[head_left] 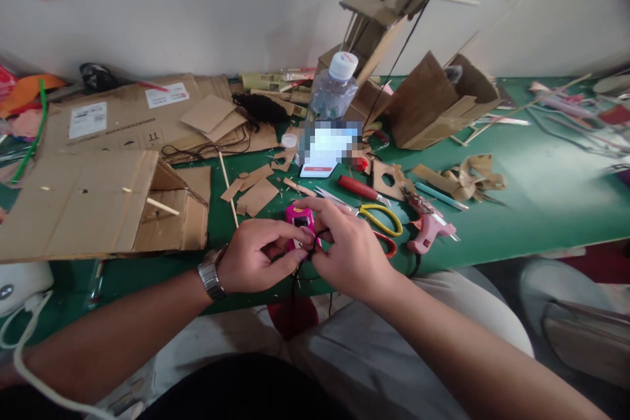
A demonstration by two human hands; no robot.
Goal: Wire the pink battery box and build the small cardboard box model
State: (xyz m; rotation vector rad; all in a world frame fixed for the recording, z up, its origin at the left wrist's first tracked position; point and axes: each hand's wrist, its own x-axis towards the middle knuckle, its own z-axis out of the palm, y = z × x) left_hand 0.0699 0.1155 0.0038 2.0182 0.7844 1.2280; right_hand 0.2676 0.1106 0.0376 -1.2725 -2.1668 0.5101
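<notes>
My left hand [258,252], with a metal watch at its wrist, reaches in from the left. Its thumb and forefinger close together on a black cord [294,289]. Opposite it, my right hand [347,249] has its fingers bent and pressed on the same cord, which loops between both hands and hangs below the table edge. Just behind the fingertips sits a small bright pink object [298,215] with a dark patch; my fingers partly cover it, so its kind is unclear. Scissors with a yellow and a red handle [381,218] lie beside my right hand.
A pink glue gun [429,223], red-handled tool [358,187] and lit phone [322,161] lie on the green table [531,190]. Behind them stand a plastic bottle [335,88] and a cardboard structure [377,33] with a cord. A cardboard box form [73,203] occupies the left.
</notes>
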